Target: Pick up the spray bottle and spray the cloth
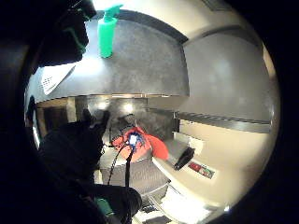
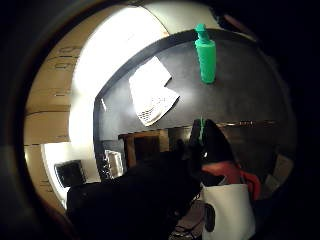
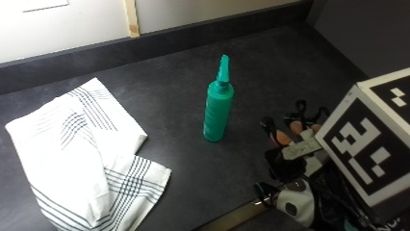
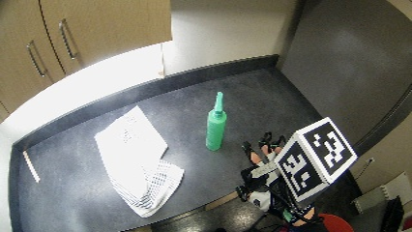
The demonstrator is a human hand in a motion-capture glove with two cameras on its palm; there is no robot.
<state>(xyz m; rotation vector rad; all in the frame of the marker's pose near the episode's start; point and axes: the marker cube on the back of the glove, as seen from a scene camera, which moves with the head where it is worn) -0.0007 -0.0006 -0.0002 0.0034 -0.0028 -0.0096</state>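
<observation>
Dark grey speckled countertop (image 3: 160, 96) runs up to a dark upstand along a pale wall, with beige cupboard doors (image 4: 71, 29) above in the wide view. Near the middle of the counter a green plastic spray bottle with a tapering nozzle (image 3: 218, 108) stands upright, untouched. Well apart from it, toward the counter's other end, lies a white cloth with thin dark stripes (image 3: 77, 159), crumpled and partly folded over itself; its lower corner is cut off by the frame edge in the outside view. The gloved right hand (image 3: 291, 139) hovers at the counter's front edge, near the bottle but not touching it; its fingers (image 3: 269, 127) point out fairly straight and spread, holding nothing. Much of the hand is hidden behind gear strapped to it. Both palm views show the bottle standing at a distance on the counter, with dark finger shapes blocking the lower part; below the counter edge things are too dim to make out.
</observation>
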